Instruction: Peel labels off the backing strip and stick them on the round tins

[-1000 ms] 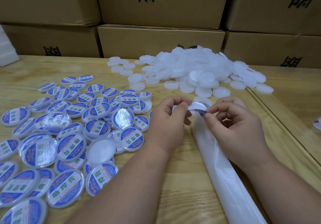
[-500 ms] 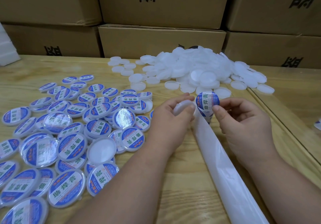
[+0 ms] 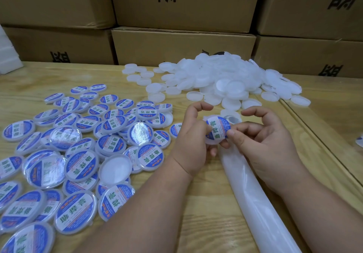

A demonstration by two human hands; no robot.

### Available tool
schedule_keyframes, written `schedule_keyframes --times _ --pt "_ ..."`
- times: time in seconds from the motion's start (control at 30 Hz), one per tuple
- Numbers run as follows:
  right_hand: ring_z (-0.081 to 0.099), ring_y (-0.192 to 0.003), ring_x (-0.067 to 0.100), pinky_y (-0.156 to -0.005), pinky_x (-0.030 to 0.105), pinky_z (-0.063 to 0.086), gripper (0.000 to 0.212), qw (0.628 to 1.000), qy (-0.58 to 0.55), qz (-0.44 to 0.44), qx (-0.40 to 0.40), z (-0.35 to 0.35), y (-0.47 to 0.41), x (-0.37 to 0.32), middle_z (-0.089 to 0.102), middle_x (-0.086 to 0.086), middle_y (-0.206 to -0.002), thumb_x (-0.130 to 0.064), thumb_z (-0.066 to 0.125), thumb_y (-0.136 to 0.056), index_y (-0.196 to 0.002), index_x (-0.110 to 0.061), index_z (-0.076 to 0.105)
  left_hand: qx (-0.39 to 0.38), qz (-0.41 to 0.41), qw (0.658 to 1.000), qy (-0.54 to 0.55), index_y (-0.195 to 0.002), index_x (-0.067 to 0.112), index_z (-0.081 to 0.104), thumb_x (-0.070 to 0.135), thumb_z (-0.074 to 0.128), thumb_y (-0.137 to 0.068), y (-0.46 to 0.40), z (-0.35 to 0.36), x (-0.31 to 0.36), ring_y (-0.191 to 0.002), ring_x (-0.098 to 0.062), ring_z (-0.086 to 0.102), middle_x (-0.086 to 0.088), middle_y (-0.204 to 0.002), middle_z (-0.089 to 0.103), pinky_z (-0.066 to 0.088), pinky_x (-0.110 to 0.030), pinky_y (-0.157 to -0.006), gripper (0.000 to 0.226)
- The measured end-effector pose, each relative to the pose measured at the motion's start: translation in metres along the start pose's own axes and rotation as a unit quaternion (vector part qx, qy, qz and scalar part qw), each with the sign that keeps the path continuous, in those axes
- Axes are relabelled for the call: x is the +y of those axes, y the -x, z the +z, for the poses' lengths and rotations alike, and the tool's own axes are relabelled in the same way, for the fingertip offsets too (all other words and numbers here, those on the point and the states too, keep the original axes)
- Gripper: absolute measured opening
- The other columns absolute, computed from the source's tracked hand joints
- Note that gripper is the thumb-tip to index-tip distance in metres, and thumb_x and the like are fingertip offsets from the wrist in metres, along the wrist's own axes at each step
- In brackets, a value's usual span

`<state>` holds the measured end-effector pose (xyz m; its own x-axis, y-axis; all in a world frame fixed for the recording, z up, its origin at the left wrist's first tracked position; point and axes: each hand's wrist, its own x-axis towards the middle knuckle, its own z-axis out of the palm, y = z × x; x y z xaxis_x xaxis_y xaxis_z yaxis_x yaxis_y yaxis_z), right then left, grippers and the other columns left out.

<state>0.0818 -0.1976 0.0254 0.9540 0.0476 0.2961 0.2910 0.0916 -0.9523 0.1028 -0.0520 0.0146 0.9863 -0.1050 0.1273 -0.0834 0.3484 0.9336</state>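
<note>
Both hands' fingers (image 3: 231, 134) pinching round label (image 3: 218, 128) onto white tin (image 3: 211, 141), face tilted toward camera

One cam, on my head, wide-angle. It faces forward and down at the wooden table (image 3: 206, 209), close in. My forearms enter from the bottom edge. Stacked cardboard boxes (image 3: 182, 44) behind the table fill the top of frame.

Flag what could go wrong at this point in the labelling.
1. The label sits between both hands over the white tin; pressed off-centre, it may overhang or crease.
2. The left hand hovers beside the finished tins and could knock them.
</note>
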Motion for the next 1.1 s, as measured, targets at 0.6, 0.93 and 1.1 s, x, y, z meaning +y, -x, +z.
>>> schedule_keyframes --times 0.6,0.93,1.1 --pt "0.076 -0.094 0.014 -0.081 0.017 0.055 0.038 1.0 0.009 0.0 0.003 -0.0014 -0.0021 0.0055 0.076 0.01 -0.073 0.006 0.072 -0.085 -0.109 -0.016 0.053 -0.02 0.003 1.0 -0.023 -0.104 0.025 0.053 0.013 0.037 -0.07 0.0015 -0.0003 -0.0009 -0.063 -0.022 0.063 -0.008 -0.086 0.077 0.039 -0.024 -0.042 0.04" --pt "0.066 -0.056 0.007 -0.053 0.013 0.048 0.026 0.998 0.055 0.008 0.031 -0.0023 -0.0009 0.0042 0.078 0.005 -0.078 0.003 0.064 -0.094 -0.108 -0.017 0.057 0.016 0.025 0.993 -0.114 -0.105 0.032 0.052 -0.001 0.044 -0.083 0.0043 0.0019 -0.002 -0.053 -0.005 0.064 0.007 -0.09 0.077 0.045 -0.015 -0.045 0.04" --pt "0.07 -0.058 0.014 -0.053 0.014 0.049 0.018 0.996 0.065 0.0 0.066 -0.0024 0.0004 0.0041 0.08 0.002 -0.086 -0.008 0.067 -0.092 -0.107 -0.019 0.063 0.062 0.035 0.982 -0.174 -0.096 0.05 0.048 0.002 0.06 -0.081 0.0029 0.0013 -0.0031 -0.067 -0.004 0.068 0.019 -0.096 0.074 0.049 -0.02 -0.051 0.051"
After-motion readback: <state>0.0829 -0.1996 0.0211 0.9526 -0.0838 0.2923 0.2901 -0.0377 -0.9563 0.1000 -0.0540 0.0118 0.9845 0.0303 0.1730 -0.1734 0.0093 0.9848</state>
